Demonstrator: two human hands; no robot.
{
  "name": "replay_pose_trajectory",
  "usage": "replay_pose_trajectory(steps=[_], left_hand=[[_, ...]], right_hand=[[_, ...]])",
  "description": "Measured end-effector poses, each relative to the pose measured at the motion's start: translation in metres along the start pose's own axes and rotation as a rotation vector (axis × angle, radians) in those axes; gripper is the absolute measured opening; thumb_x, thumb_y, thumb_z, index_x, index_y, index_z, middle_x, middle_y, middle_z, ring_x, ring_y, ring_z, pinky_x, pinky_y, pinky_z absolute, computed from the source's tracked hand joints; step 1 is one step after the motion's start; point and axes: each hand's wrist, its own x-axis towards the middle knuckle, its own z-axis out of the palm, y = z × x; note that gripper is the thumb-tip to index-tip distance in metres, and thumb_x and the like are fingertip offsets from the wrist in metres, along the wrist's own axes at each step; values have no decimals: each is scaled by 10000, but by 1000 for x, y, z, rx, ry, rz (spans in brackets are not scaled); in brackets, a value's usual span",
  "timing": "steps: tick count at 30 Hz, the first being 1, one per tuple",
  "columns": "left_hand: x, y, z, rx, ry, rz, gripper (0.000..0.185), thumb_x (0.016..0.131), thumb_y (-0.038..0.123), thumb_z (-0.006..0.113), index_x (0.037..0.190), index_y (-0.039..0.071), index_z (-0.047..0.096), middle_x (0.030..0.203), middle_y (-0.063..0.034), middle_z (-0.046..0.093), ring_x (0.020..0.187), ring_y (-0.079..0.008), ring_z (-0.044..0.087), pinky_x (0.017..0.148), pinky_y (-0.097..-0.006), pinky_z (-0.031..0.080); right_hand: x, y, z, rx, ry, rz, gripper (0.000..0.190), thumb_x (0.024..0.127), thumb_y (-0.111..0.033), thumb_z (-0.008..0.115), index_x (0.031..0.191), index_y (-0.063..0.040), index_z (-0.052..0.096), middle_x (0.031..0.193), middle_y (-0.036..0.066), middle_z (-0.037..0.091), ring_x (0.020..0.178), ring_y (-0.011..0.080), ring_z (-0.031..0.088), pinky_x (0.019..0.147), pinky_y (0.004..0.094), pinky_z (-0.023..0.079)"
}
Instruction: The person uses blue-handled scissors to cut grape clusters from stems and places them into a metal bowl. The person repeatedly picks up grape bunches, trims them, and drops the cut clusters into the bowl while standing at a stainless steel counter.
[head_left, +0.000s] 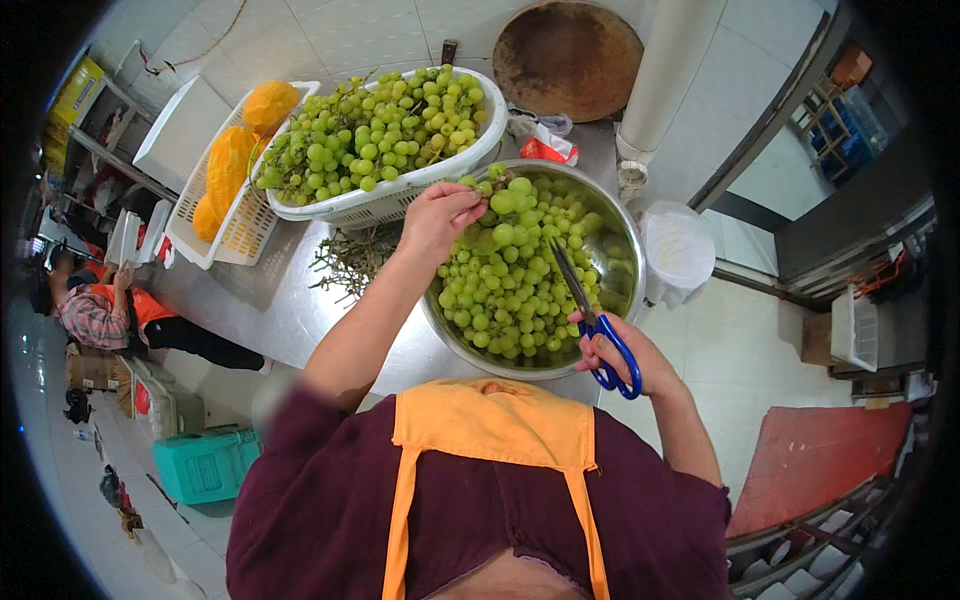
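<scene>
Between the fingertips of my left hand (444, 217) is the stem end of a bunch of green grapes (511, 217), which hangs over a steel bowl (637, 281). Many loose grapes (502, 307) fill the left and middle of that bowl. My right hand (630, 349) grips blue-handled scissors (616, 356) above the bowl's right side, with the blades pointing up toward the bunch. The blades look nearly closed. Left of the bowl, bare grape stems (349, 262) lie in a pile, partly hidden by my left forearm.
An oval white basket (480, 154) heaped with grape bunches stands behind the bowl on the steel table (277, 300). Beside it, another white basket (251, 225) holds orange-yellow gourd-like produce (231, 161). A round wooden board (568, 60) leans on the wall near a white pipe (660, 82). A person (112, 315) stands at far left.
</scene>
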Motion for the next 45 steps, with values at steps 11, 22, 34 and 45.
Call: replay_pose_trajectory(steps=[11,22,34,45], left_hand=[[-4,-2,-30,65,22,11,141,851,-57,638,945,9,557,966,-116,644,887,-207,656,869,-350,570],[-1,-3,-28,115,-38,-10,141,827,-62,677,919,-12,582,960,-128,654,863,-216,667,802,-320,595],[0,-4,-28,196,-102,-19,114,850,-42,663,918,3,584,930,-106,658,833,-198,671,806,-333,590],[12,-9,-19,269,-138,10,131,854,-12,669,957,16,593,913,-96,688,818,-168,685,713,-248,554]], right_hand=[[38,-26,-6,-503,-3,20,487,897,-448,661,1186,-59,615,889,70,657,753,178,625,691,300,512],[51,-56,4,-937,110,-82,486,833,-506,694,1048,-74,644,828,156,660,791,357,641,692,424,486],[59,-65,12,-1011,109,-39,429,840,-507,679,953,-92,676,753,172,660,730,372,648,650,442,491],[52,-53,11,-1164,150,-209,453,833,-541,657,984,-114,684,749,163,665,713,382,650,622,460,499]])
